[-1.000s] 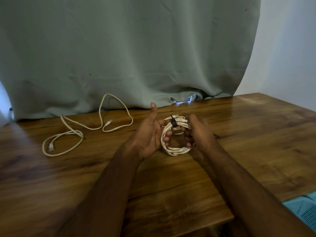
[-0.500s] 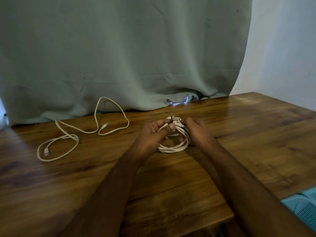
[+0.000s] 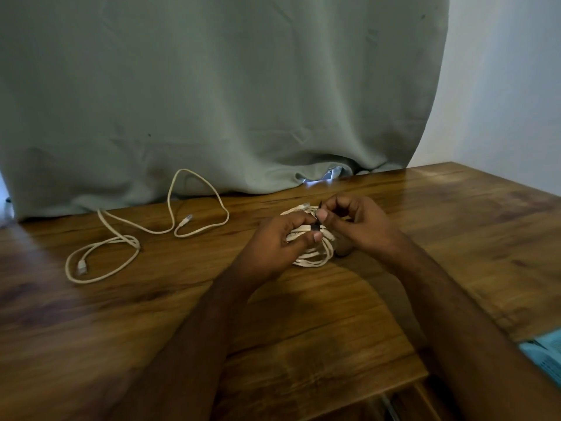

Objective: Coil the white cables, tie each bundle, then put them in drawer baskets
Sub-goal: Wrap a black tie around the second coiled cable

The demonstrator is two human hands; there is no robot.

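Note:
A coiled white cable (image 3: 312, 257) rests on the wooden table (image 3: 303, 329) between my hands. My left hand (image 3: 277, 241) grips the coil's left side, thumb and fingers closed over its strands. My right hand (image 3: 358, 223) pinches a thin black tie (image 3: 317, 222) that wraps the top of the coil, thumb pressed on it. A plug end of the coil (image 3: 304, 205) sticks out behind my fingers. A second white cable (image 3: 151, 230) lies loose and uncoiled on the table at the left, both plugs visible.
A grey-green curtain (image 3: 212, 101) hangs down onto the table's back edge. A white wall is at the right. A light blue basket (image 3: 543, 355) shows below the table's right front edge. Something small and bright (image 3: 329, 175) peeks from under the curtain.
My left hand went from open beside the coil to closed on it. My right hand rose from the coil's side to pinch the black tie at its top. The coil now lies lower, flatter.

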